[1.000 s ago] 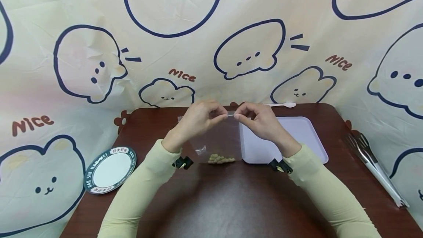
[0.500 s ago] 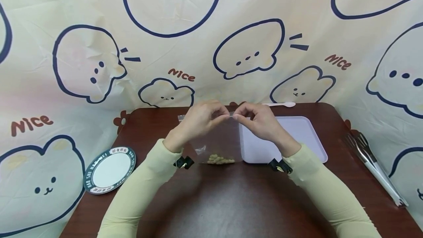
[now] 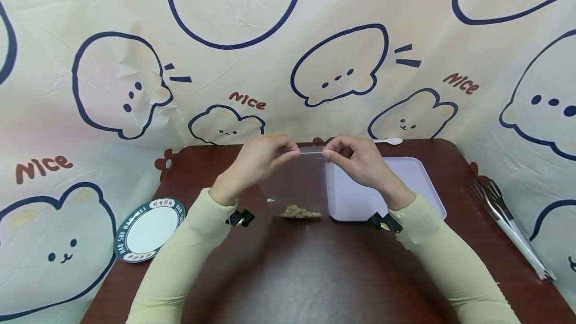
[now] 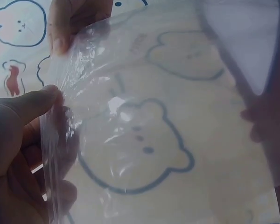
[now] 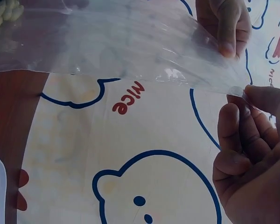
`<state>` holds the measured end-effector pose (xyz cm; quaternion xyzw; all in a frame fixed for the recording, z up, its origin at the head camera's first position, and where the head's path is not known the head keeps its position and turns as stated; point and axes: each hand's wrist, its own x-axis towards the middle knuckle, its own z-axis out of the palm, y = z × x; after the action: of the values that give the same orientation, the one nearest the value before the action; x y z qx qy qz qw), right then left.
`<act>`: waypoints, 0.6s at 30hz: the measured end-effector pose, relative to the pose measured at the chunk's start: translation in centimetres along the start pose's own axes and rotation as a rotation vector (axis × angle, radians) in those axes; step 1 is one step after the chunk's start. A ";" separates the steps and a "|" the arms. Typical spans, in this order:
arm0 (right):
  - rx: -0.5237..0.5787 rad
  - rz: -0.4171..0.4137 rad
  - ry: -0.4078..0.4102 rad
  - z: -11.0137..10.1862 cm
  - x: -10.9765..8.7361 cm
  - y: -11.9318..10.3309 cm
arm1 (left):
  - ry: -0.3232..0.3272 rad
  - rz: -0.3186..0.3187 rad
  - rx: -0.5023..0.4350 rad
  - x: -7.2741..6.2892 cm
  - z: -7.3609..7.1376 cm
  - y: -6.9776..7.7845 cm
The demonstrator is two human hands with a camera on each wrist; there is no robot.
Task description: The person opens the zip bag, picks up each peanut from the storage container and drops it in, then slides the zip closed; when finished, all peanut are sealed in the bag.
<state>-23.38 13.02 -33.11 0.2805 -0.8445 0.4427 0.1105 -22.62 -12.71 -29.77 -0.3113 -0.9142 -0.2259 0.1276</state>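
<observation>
A clear zip-top plastic bag [image 3: 297, 179] hangs upright between both hands, with several small pale-yellow knobbly pieces [image 3: 299, 211] gathered at its bottom. My left hand [image 3: 258, 161] pinches the bag's top edge at the left between thumb and fingers. At the right end of that edge, my right hand [image 3: 360, 161] pinches the corner. The zip strip [image 3: 311, 151] stretches straight between the fingertips. In the left wrist view the bag [image 4: 130, 130] fills most of the picture, with the left thumb [image 4: 39, 100] lying on the strip. The right wrist view shows the right thumb [image 5: 266, 99] on the bag's corner.
A lilac tray [image 3: 425, 184] lies behind the right forearm, partly covered by it. A white plastic spoon [image 3: 393, 141] is at the table's back edge. Metal tongs [image 3: 515, 234] lie on the right, and a green-rimmed plate [image 3: 150, 230] on the left. A printed cloth surrounds the brown table [image 3: 310, 274].
My left hand has slid left along the bag's top edge, away from the right hand, which shifted slightly right. A longer stretch of the zip strip now shows between them.
</observation>
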 end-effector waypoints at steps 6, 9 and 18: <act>-0.018 0.008 0.014 -0.5 -0.2 0.2 | 0.023 -0.001 0.001 -0.6 -0.6 -0.7; -0.025 0.002 0.023 -0.8 -0.3 0.2 | 0.042 0.002 0.003 -0.9 -0.9 -1.0; -0.011 -0.001 0.034 -1.4 -0.4 0.4 | 0.052 -0.031 0.019 -1.8 -2.1 -1.9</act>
<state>-23.41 14.48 -32.72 0.2724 -0.8448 0.4428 0.1267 -22.20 -16.01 -29.24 -0.2897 -0.9175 -0.2273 0.1505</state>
